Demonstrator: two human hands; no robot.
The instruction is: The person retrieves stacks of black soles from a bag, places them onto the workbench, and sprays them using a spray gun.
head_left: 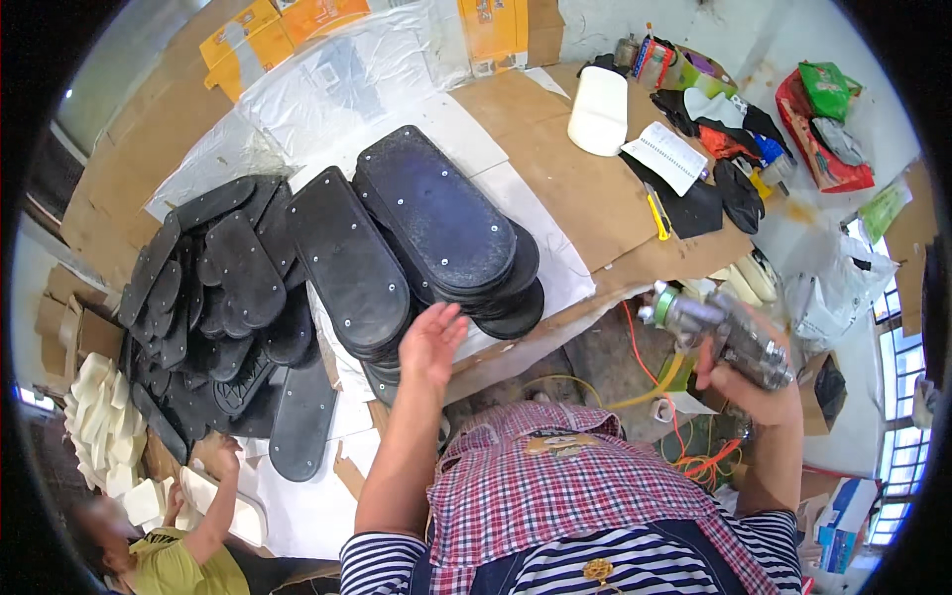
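Observation:
My right hand (742, 382) is wrapped round a metal spray gun (724, 332) with a green ring near its nozzle end. The gun is held up off the table's right side, its nozzle end toward the left. My left hand (433, 342) is held palm up with its fingers apart and nothing in it. It is near the front ends of two stacks of long black panels with rounded ends and small metal studs. One is the left stack (347, 258); the other, the right stack (436, 208), is slightly farther back. I cannot tell whether my fingertips touch a panel.
A loose heap of black panels (243, 263) covers the table's left. A co-worker in a yellow shirt (183, 565) reaches toward it beside white foam pads (104, 416). A white pad (599, 111), notebook (666, 157) and yellow cutter (658, 216) lie back right. An orange hose (635, 347) hangs below.

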